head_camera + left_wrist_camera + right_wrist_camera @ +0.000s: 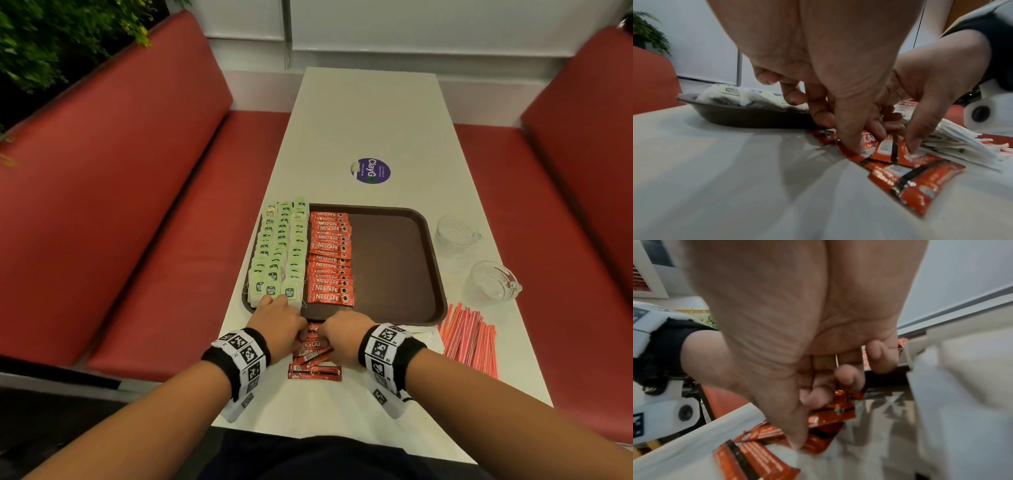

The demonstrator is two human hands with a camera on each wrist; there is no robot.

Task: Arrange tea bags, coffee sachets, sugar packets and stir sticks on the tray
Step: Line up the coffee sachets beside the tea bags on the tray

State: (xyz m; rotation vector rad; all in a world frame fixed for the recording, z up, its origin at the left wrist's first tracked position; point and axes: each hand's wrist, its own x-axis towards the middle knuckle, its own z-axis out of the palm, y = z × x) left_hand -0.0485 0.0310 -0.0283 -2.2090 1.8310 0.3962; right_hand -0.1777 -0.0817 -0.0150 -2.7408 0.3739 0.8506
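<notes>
The loose coffee sachets [313,356] are slim red foil packets with white lettering and a black band, lying crisscrossed in a small pile on the white table [370,120], just in front of the near edge of the brown tray [394,260]. The left hand [279,325] and right hand [346,334] both reach into this pile with fingers curled, each thumb and fingertips pinching at sachets. On the tray, green-tagged tea bags [279,250] fill the left side in rows beside an overlapping column of coffee sachets [330,258]; red-and-white stir sticks [469,337] lie on the table to its right.
</notes>
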